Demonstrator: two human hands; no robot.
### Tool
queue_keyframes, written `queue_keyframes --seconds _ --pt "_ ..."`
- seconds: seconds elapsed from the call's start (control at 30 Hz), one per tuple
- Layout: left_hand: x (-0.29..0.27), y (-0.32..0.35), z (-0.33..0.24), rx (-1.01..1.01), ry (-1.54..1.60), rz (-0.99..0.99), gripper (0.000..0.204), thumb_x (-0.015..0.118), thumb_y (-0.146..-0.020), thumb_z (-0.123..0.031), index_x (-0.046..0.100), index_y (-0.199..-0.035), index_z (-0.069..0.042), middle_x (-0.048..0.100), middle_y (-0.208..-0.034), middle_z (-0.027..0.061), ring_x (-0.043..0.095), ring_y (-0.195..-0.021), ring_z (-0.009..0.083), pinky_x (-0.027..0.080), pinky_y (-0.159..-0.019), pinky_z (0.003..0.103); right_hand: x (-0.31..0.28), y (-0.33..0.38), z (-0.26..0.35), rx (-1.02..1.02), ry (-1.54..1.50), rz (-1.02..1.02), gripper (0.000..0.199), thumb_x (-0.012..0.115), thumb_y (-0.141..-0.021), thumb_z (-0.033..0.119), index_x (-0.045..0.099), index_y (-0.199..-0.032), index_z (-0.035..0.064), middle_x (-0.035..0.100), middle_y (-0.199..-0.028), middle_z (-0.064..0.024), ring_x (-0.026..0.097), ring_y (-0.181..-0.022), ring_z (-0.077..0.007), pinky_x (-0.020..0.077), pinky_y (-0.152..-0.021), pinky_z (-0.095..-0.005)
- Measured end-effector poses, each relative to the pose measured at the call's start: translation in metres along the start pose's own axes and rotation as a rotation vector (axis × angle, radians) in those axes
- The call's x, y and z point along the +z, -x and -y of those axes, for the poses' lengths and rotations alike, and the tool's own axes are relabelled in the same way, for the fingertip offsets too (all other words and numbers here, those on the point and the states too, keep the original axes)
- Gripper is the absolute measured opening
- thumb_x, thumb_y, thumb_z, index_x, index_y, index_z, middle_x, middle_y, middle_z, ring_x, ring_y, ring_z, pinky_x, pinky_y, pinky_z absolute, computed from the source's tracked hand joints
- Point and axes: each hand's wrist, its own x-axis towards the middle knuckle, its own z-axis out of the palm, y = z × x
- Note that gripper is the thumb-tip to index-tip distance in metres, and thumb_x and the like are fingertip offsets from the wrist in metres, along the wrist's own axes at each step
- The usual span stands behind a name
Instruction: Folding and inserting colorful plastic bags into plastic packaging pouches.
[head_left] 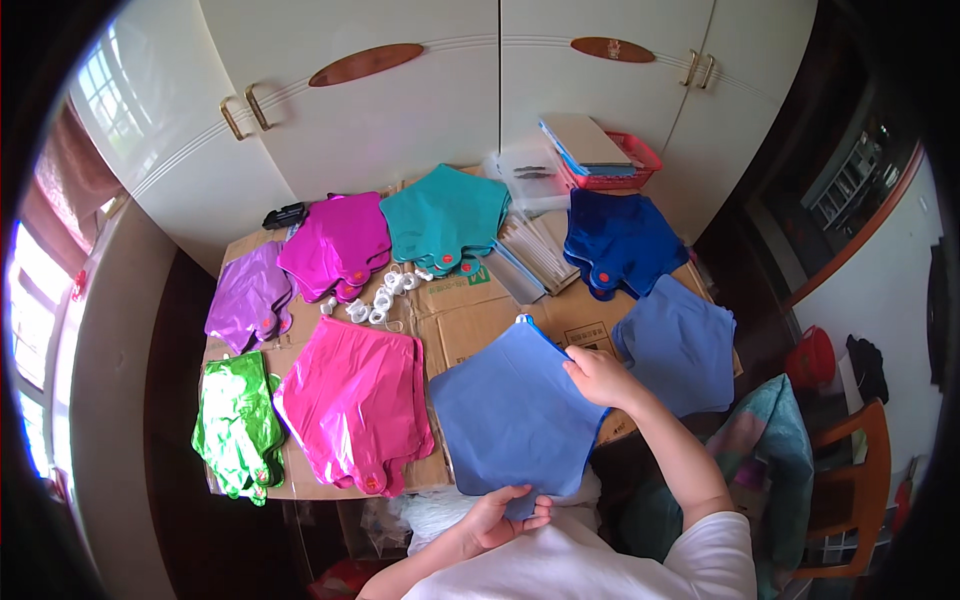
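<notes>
Both hands clamp a blue star foil balloon (515, 410): left hand (497, 517) at its stem, right hand (597, 377) at its upper edge (sorting by colour, likely). Next: lay it on the matching blue pile (680, 345) just right.

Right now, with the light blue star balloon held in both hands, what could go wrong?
1. The light blue foil balloon is pinched only at its edges by the left hand and right hand; the slick foil might slip or crease.
2. It overhangs the near edge of the cardboard sheet, so a lost grip could drop it to the floor.
3. The pink balloon stack lies close beside it; a sweep could drag it off.
</notes>
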Motion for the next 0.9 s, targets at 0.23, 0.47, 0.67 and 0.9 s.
queue_keyframes --seconds 0.23,0.47,0.67,0.9 --pt "-0.002 -0.004 0.002 0.011 -0.012 -0.003 0.017 0.049 -0.092 -0.013 0.053 -0.101 0.001 0.063 -0.091 0.0181 0.063 -0.083 0.0265 0.054 -0.084 0.043 -0.001 0.002 -0.010 -0.043 -0.086 -0.034 0.029 0.047 -0.090 0.016 0.051 -0.115 0.0000 0.062 -0.106 -0.0234 0.057 -0.103 -0.0407 0.0457 -0.087 -0.0444" --pt "-0.004 -0.004 0.003 0.009 -0.075 -0.005 0.015 0.047 -0.095 -0.016 0.053 -0.097 -0.003 0.062 -0.086 0.0124 0.057 -0.073 0.0200 0.052 -0.081 0.038 0.000 -0.023 0.003 -0.064 -0.177 0.004 0.041 0.057 -0.088 0.029 0.051 -0.119 0.0020 0.063 -0.109 -0.0210 0.060 -0.103 -0.0342 0.0465 -0.088 -0.0390" --pt "-0.017 -0.010 0.012 0.113 -0.304 -0.055 0.013 0.048 -0.095 -0.015 0.054 -0.099 -0.004 0.061 -0.085 0.0091 0.055 -0.073 0.0167 0.049 -0.077 0.035 0.029 -0.073 0.006 -0.192 -0.303 -0.150 0.041 0.058 -0.090 0.036 0.054 -0.112 0.0029 0.066 -0.098 -0.0162 0.064 -0.092 -0.0304 0.0482 -0.082 -0.0370" --pt "0.013 0.010 0.010 0.089 -0.230 -0.111 0.026 0.050 -0.093 -0.012 0.049 -0.115 0.002 0.061 -0.096 0.0151 0.061 -0.089 0.0244 0.051 -0.088 0.039 0.019 -0.085 0.045 -0.001 0.141 -0.105 0.035 0.054 -0.089 0.036 0.066 -0.085 0.0042 0.067 -0.081 -0.0150 0.064 -0.079 -0.0350 0.0509 -0.074 -0.0428"
